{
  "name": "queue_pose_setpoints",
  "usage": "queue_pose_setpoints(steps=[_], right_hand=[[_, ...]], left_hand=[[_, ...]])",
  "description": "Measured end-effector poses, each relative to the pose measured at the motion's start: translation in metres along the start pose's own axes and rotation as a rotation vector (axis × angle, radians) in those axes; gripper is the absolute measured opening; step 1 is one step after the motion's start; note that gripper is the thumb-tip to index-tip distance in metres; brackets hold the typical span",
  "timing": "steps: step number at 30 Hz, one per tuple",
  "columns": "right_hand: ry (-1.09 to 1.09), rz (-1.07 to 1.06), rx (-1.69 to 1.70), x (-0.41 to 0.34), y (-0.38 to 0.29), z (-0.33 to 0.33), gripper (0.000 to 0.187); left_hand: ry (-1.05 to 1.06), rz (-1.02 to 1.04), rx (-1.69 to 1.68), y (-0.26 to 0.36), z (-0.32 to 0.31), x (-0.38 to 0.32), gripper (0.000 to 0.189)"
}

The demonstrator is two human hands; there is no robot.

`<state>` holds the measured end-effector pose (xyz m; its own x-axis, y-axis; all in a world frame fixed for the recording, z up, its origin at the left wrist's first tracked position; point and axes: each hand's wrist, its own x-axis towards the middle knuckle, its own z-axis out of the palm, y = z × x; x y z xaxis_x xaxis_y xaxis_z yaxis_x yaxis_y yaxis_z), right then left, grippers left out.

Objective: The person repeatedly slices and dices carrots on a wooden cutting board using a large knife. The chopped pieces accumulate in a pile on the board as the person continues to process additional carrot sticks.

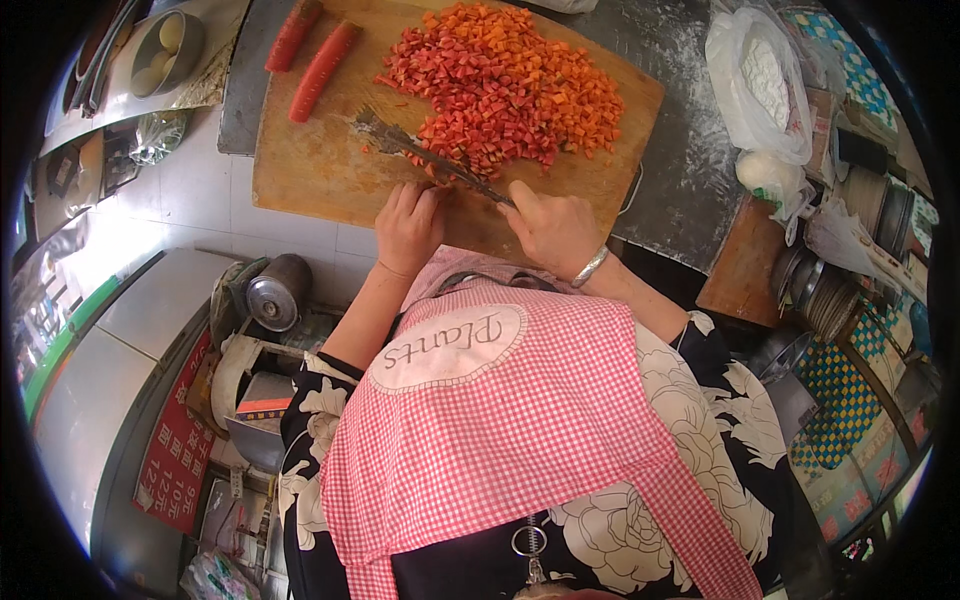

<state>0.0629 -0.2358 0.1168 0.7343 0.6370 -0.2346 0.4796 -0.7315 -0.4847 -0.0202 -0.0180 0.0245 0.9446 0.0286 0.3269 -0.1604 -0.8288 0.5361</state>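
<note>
My right hand (561,231) grips a kitchen knife (450,166), its dark blade seen nearly edge-on and angled to the upper left across the wooden cutting board (322,169). My left hand (409,229) rests at the board's near edge with curled fingers, just below the blade; whether anything lies under the fingertips is hidden. Beyond the knife spreads a large heap of diced carrot (510,90), red on the near left and orange on the far right. Two long red carrot pieces, one whole-looking carrot (324,71) and another (294,36), lie at the board's far left.
Under the board is a dark worktop (675,180) dusted with flour. To the right sit an open plastic bag of white flour (765,82) and a wrapped pale lump (757,171). A metal bowl (187,56) with round pale items stands at upper left. A lidded pot (274,300) is lower left.
</note>
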Motion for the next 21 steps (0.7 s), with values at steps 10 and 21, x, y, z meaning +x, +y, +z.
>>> queue_pose_setpoints(steps=[10,21], right_hand=[[-0.052,-0.040,-0.083,-0.001,-0.010,0.003,0.019],[-0.164,0.032,-0.066,0.011,-0.019,0.001,0.023]], left_hand=[[0.047,-0.013,-0.003,0.000,0.007,0.002,0.017],[0.022,-0.061,-0.017,-0.007,0.010,-0.004,0.014]])
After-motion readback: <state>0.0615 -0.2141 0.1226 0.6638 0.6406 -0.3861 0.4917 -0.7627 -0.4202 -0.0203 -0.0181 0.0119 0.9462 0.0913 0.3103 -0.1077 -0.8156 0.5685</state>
